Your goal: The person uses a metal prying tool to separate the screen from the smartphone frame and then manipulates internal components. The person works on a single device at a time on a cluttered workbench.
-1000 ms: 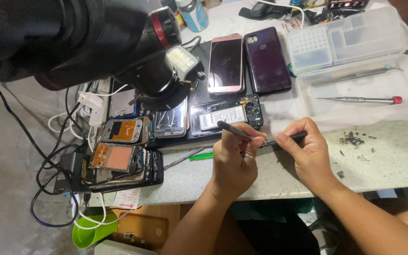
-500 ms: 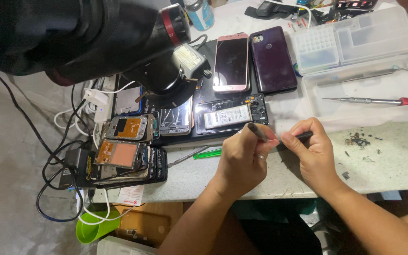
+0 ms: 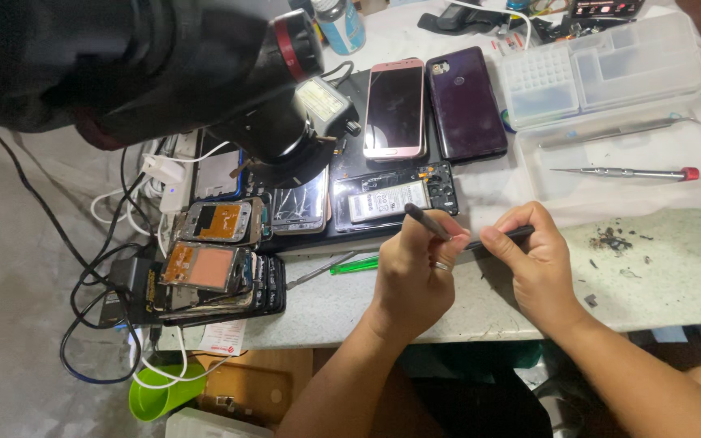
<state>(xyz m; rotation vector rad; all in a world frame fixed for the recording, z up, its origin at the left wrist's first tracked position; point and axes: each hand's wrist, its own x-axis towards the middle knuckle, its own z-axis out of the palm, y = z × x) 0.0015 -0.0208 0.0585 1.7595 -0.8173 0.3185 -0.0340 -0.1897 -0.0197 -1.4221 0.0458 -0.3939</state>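
My left hand [image 3: 414, 268] and my right hand [image 3: 535, 258] are together at the front of the worktable, both gripping one thin dark tool [image 3: 430, 223]. Its tip sticks up and left above my left hand; its other end passes under my right fingers. Just beyond the hands lies an opened phone [image 3: 391, 197] with its battery showing, on a dark mat. A pink phone [image 3: 395, 108] and a dark purple phone [image 3: 466, 112] lie face up further back.
A black microscope arm with a lamp [image 3: 285, 105] hangs over the left of the bench. Stripped phones [image 3: 221, 251] and tangled cables are piled left. A clear parts organiser [image 3: 602, 69], a red-capped screwdriver [image 3: 622, 172] and tweezers [image 3: 618, 130] lie right. A green pry tool [image 3: 354, 264] lies near my left hand.
Both hands have stayed joined on the dark tool while it tilted, its tip now pointing up and left. The view has shifted slightly.
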